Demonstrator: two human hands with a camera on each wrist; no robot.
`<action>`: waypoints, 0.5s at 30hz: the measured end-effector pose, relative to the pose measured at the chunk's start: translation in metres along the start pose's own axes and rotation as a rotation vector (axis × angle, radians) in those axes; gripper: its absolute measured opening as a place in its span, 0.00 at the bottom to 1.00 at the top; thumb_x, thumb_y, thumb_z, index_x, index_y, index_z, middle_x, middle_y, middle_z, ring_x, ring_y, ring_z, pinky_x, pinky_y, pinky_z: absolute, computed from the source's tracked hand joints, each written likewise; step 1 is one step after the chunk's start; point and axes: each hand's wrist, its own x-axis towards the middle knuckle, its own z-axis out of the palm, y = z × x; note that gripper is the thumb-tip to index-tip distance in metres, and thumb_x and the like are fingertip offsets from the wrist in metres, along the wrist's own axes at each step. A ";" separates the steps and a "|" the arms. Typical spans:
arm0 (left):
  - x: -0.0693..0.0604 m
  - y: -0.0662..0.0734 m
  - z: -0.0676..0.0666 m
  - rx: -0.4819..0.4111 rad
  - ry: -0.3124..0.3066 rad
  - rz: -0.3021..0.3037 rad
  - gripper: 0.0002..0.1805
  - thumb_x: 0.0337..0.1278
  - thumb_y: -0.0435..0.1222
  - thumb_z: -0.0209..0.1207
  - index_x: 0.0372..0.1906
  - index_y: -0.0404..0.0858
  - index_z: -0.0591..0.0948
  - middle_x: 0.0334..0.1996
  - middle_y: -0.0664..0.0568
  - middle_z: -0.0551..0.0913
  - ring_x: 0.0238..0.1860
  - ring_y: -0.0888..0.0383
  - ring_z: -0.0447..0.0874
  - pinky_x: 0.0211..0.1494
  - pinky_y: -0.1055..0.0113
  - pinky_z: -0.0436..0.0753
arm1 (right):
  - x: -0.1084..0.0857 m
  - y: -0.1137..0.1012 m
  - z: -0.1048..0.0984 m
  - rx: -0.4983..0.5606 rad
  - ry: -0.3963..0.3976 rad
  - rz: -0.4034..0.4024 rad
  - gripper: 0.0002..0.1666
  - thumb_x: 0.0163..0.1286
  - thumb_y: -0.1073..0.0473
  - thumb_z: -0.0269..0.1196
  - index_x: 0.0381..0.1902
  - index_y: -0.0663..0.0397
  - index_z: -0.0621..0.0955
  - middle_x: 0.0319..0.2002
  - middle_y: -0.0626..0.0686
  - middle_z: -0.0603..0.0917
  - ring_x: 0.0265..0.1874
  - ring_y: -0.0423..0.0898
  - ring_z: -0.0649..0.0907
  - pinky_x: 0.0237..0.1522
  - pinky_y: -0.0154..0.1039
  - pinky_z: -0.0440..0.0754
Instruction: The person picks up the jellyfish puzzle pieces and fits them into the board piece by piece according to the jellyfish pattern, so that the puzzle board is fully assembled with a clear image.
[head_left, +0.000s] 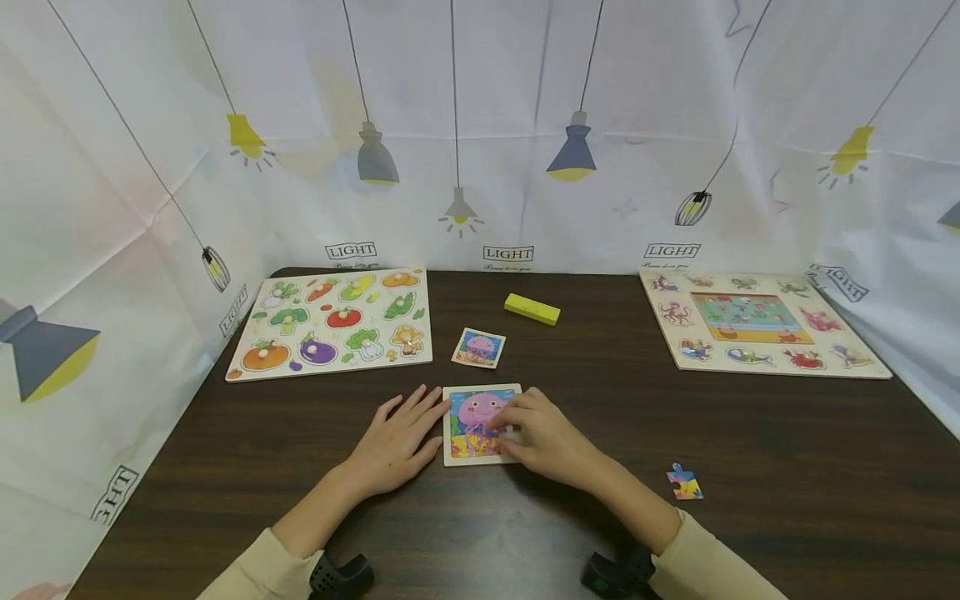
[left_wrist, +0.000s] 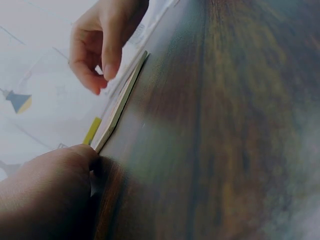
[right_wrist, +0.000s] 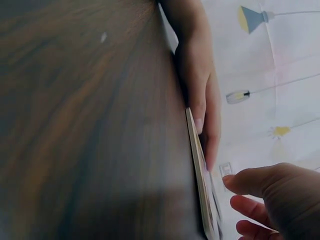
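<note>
A small framed jigsaw puzzle with a pink, tentacled sea animal lies flat at the table's middle. A pale patch shows in its picture beside the right fingers. My left hand rests by its left edge, fingers extended and fingertips touching the frame. Over the puzzle's right side, my right hand hovers with bent fingers. The right wrist view shows its thumb apart from the fingers, and no piece is visible between them. A loose jigsaw piece, blue, pink and yellow, lies to the right of my right forearm.
Beyond the puzzle lie a small picture card of the same animal and a yellow block. A vegetable peg board stands at back left, a sea-animal board at back right. A printed curtain hangs behind the table.
</note>
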 end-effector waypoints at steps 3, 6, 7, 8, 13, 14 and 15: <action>0.000 0.000 0.000 0.009 -0.007 0.002 0.29 0.66 0.48 0.45 0.69 0.44 0.60 0.70 0.49 0.55 0.70 0.51 0.47 0.65 0.47 0.50 | -0.006 0.001 -0.007 -0.008 0.003 0.001 0.08 0.55 0.60 0.68 0.34 0.50 0.83 0.34 0.45 0.80 0.36 0.40 0.70 0.37 0.37 0.71; -0.001 0.000 0.001 0.013 -0.004 0.009 0.29 0.66 0.48 0.45 0.69 0.43 0.60 0.69 0.48 0.55 0.70 0.51 0.47 0.65 0.47 0.50 | -0.013 0.004 -0.015 -0.013 -0.001 0.013 0.10 0.55 0.61 0.68 0.37 0.51 0.83 0.35 0.46 0.79 0.37 0.41 0.71 0.38 0.39 0.72; -0.001 0.000 0.001 0.016 -0.002 0.010 0.29 0.66 0.48 0.45 0.69 0.43 0.60 0.69 0.48 0.55 0.70 0.51 0.47 0.65 0.47 0.50 | -0.015 0.005 -0.018 -0.019 -0.003 0.018 0.10 0.55 0.61 0.67 0.38 0.52 0.83 0.36 0.46 0.79 0.38 0.41 0.71 0.39 0.40 0.73; 0.000 0.000 0.001 0.016 0.001 0.012 0.29 0.66 0.48 0.45 0.69 0.43 0.60 0.69 0.48 0.55 0.70 0.51 0.47 0.65 0.47 0.50 | -0.018 0.006 -0.021 -0.024 -0.005 0.026 0.11 0.55 0.61 0.67 0.38 0.52 0.83 0.36 0.45 0.79 0.39 0.42 0.71 0.40 0.40 0.73; 0.000 0.000 0.000 0.012 0.002 0.012 0.29 0.67 0.48 0.45 0.69 0.43 0.59 0.69 0.48 0.55 0.70 0.51 0.47 0.65 0.47 0.50 | -0.032 0.012 -0.033 -0.054 -0.009 0.069 0.14 0.55 0.60 0.68 0.41 0.53 0.82 0.39 0.46 0.78 0.41 0.42 0.71 0.42 0.42 0.74; 0.000 0.000 0.000 0.013 0.002 0.012 0.29 0.67 0.47 0.45 0.69 0.43 0.59 0.69 0.48 0.55 0.70 0.51 0.48 0.65 0.47 0.50 | -0.035 0.013 -0.035 -0.060 -0.007 0.073 0.14 0.55 0.60 0.68 0.42 0.53 0.81 0.39 0.46 0.78 0.41 0.42 0.71 0.42 0.42 0.74; 0.000 0.001 0.000 0.013 0.001 0.011 0.29 0.67 0.47 0.45 0.69 0.43 0.60 0.69 0.48 0.55 0.70 0.51 0.48 0.65 0.47 0.51 | -0.038 0.015 -0.037 -0.068 -0.005 0.077 0.15 0.55 0.60 0.68 0.42 0.53 0.81 0.39 0.46 0.78 0.41 0.42 0.71 0.42 0.42 0.74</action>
